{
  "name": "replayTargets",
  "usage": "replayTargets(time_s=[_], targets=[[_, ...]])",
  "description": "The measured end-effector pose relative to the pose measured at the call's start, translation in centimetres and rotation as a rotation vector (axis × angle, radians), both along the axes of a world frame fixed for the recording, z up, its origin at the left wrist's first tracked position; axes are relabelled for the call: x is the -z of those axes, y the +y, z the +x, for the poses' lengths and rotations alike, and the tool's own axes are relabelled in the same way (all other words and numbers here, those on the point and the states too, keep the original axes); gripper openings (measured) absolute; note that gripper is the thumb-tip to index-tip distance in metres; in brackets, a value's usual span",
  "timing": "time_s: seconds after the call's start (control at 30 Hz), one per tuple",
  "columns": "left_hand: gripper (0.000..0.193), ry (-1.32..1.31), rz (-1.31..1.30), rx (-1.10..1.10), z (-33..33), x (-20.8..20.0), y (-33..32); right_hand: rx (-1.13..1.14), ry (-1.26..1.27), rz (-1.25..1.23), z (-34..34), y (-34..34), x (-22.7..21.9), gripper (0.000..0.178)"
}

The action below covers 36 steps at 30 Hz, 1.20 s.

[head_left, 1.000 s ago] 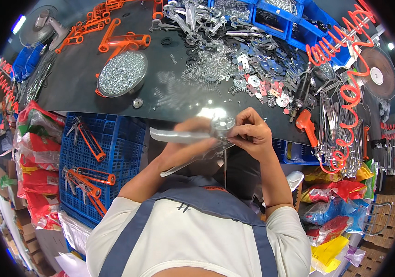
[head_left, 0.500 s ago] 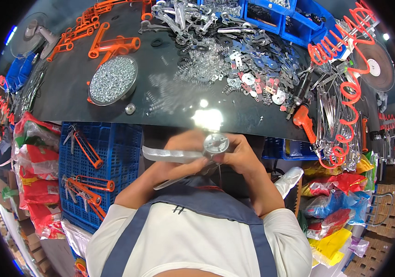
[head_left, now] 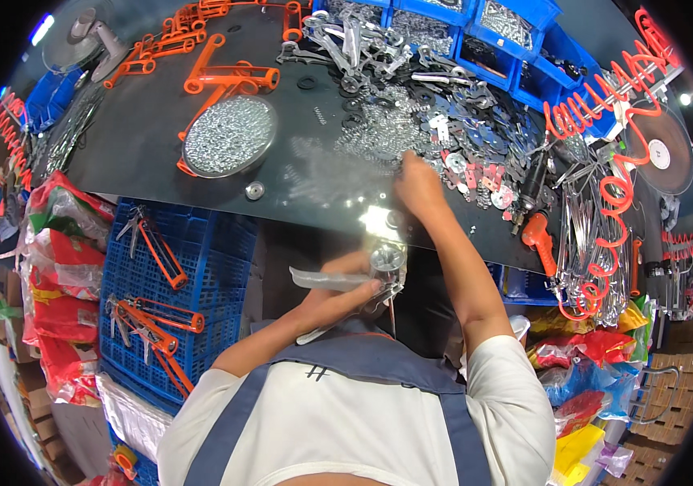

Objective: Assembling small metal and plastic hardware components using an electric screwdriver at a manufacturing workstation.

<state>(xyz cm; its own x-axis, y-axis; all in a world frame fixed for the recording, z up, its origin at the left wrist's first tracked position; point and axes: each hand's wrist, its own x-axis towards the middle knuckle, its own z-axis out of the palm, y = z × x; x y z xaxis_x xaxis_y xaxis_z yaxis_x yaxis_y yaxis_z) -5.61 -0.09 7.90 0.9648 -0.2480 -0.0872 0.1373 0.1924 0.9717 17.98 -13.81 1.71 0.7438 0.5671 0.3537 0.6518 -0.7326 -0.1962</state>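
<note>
In front of my body my left hand [head_left: 333, 304] grips a silvery metal caulking gun handle [head_left: 326, 279]. Its long lever sticks out to the left, and a round metal end faces up on the right, with a thin rod hanging below it. My right hand [head_left: 418, 185] reaches over the bench with its fingers drawn together at the edge of a heap of small springs [head_left: 379, 130]. What those fingers hold, if anything, is hidden. Right of the springs lies a spread of flat metal plates and discs [head_left: 476, 146].
A round dish of small metal parts [head_left: 229, 138] stands on the dark bench, near orange gun frames [head_left: 237, 78]. Blue bins [head_left: 488, 55] line the back. On the right are an orange-handled power driver [head_left: 537, 231] and a coiled red hose [head_left: 615, 166]. A blue crate [head_left: 217, 251] holds finished-looking guns.
My right hand has let go of the caulking gun handle and moved forward to the springs. My left hand keeps its hold. The view has shifted slightly.
</note>
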Motion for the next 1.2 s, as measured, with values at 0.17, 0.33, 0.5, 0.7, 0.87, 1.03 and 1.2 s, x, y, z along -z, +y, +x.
replayTargets(time_s=[0.17, 0.33, 0.5, 0.7, 0.87, 1.03, 1.2], targets=[[0.025, -0.029, -0.117, -0.104, -0.9, 0.3, -0.1, -0.055, 0.881, 0.743, -7.6, -2.5, -9.8, 0.034], [0.026, -0.086, -0.066, -0.058, -0.2, -0.1, -0.6, -0.41, 0.876, 0.799, -12.5, -2.7, -12.0, 0.038], [0.031, -0.138, 0.059, -0.067, -0.7, 0.7, -1.2, -0.574, 0.72, 0.284, -11.9, -3.7, -13.4, 0.02], [0.043, -0.331, 0.045, -0.254, -0.2, -0.8, -2.4, -0.435, 0.825, 0.448, -12.0, -5.3, -11.2, 0.018], [0.037, -0.381, 0.149, -0.193, 0.4, -1.8, -0.1, 0.111, 0.988, 1.203, -12.9, -9.1, -8.2, 0.026], [0.033, -0.859, 0.322, -0.32, 1.1, -1.7, 0.8, 0.203, 1.043, 1.164, -15.4, -10.3, -4.7, 0.018], [0.043, -1.028, 0.85, -0.204, 2.4, 4.2, -1.5, 0.23, 0.946, 1.123, -13.0, -11.5, -3.9, 0.015]])
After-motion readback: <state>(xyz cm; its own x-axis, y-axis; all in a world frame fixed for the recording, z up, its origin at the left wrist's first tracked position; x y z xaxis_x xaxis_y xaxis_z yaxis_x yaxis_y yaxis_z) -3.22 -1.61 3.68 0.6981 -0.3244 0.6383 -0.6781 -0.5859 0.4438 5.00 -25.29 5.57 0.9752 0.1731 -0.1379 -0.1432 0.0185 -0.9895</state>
